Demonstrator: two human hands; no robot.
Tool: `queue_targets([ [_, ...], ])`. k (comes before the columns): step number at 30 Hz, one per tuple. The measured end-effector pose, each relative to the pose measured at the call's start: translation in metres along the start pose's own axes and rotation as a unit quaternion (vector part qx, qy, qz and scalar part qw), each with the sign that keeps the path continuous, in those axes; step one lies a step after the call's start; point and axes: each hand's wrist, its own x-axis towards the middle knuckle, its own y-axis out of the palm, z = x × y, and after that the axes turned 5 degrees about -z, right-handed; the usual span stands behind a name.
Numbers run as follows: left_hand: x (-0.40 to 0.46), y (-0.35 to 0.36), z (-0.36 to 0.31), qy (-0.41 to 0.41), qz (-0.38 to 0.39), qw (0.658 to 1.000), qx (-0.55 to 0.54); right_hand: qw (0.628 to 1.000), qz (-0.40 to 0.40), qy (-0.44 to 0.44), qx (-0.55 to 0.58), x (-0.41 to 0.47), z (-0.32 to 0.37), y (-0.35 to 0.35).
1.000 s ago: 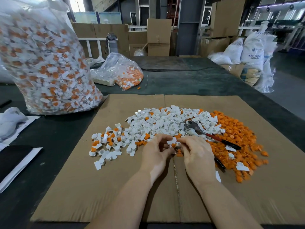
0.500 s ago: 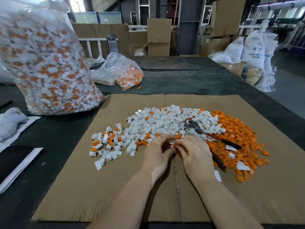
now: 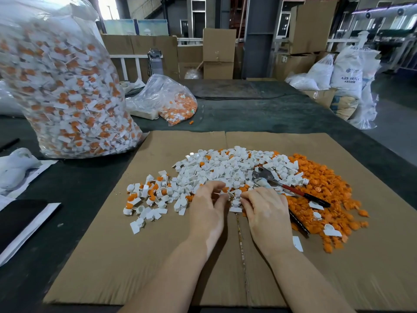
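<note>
Change since earlier: drawn apart; left hand [image 3: 208, 208] curled (hold unclear) at 9 o'clock of white cap [image 3: 235, 199], right hand [image 3: 267, 213] pinching it.

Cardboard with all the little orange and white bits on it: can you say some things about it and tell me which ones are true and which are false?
1. The orange caps are heaped to the right of the white plastic pieces. True.
2. The pliers lie inside the big clear bag. False: they lie on top of the heaps on the cardboard.
3. The left hand and the right hand are at the near edge of the white plastic pieces. True.
4. The big clear bag stands on the right. False: it stands at the far left, full of white and orange parts.
</note>
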Motion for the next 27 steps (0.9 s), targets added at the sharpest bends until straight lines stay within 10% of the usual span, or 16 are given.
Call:
queue_targets([
  [8,0.047,-0.065,0.010,0.037,-0.172,0.962,0.209,1.000,0.006,-0.002,-0.013,0.000,0.002,-0.001],
  [19,0.052,-0.074,0.017,0.031,-0.154,0.919,0.361,1.000,0.002,0.002,-0.026,-0.001,0.001,0.002],
  [27,0.019,-0.017,0.001,0.211,0.133,0.931,0.268,0.997,0.010,0.043,-0.063,0.001,-0.001,0.002],
])
